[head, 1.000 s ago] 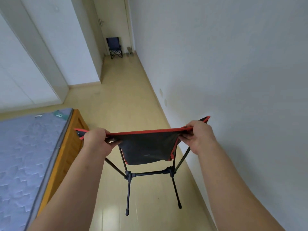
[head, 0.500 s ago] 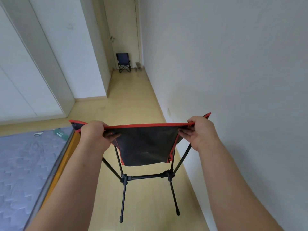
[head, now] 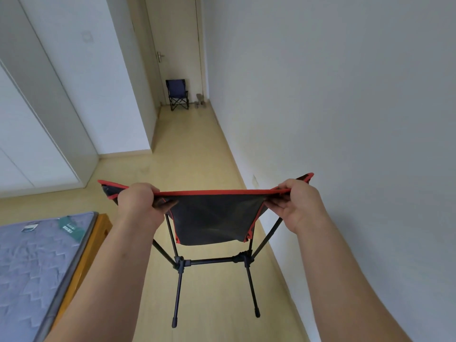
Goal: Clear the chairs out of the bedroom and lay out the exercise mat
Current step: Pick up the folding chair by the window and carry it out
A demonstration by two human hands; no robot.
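Note:
A black folding camp chair (head: pixel 212 220) with red trim and thin black legs hangs in the air in front of me, its feet off the floor. My left hand (head: pixel 139 203) grips the left top corner of its fabric back. My right hand (head: pixel 297 203) grips the right top corner. A second, dark blue folding chair (head: pixel 177 93) stands far off at the end of the corridor, in front of a closed door (head: pixel 176 45). No exercise mat is in view.
A bed with a grey quilted mattress (head: pixel 34 262) on a wooden frame (head: pixel 91 245) fills the lower left. A white wall (head: pixel 345 119) runs close along my right. White wardrobe doors (head: pixel 29 119) line the left. Some small objects (head: pixel 200 101) lie beside the far chair.
I have moved forward along the wall with the chair held up; the bed has slid back and to the left in view, and the far chair and door appear nearer.

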